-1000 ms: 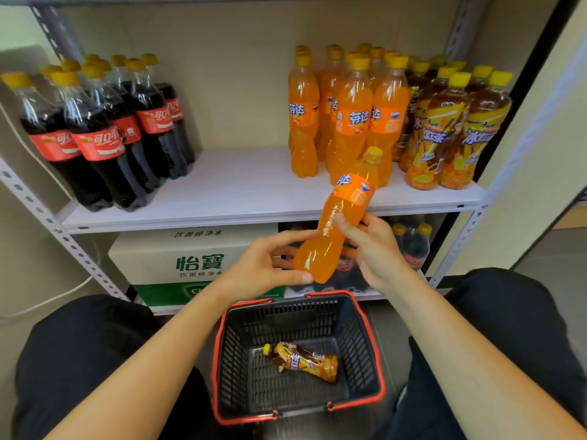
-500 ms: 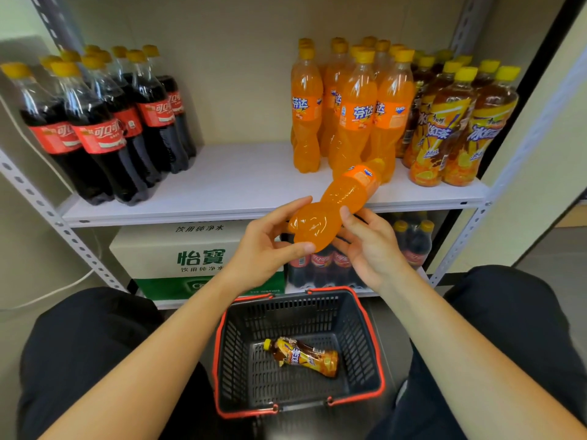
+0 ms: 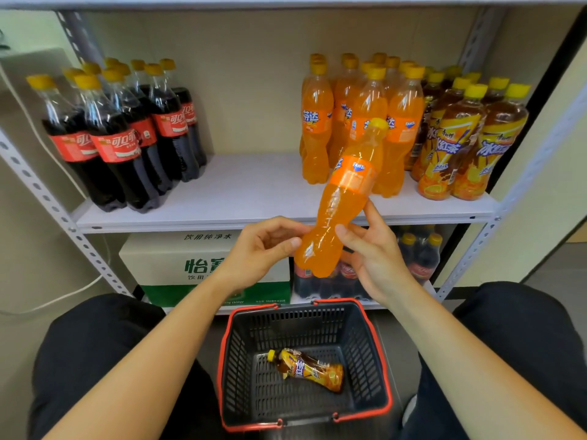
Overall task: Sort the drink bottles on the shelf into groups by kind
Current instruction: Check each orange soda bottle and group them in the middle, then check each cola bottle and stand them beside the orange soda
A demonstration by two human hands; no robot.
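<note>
Both hands grasp an orange soda bottle [image 3: 341, 204] by its base: left hand [image 3: 263, 249] and right hand [image 3: 370, 252] on either side, cap tilted toward the shelf [image 3: 254, 192].

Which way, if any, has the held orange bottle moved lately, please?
Yes, upward: the cap of the held orange bottle now overlaps labels of the shelved orange bottles; earlier, near their bases.

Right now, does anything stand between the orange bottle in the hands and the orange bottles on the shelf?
Nothing visible does. The held orange bottle, gripped low by the left hand and right hand, tilts toward the orange group; bare shelf lies open beside that group.
</note>
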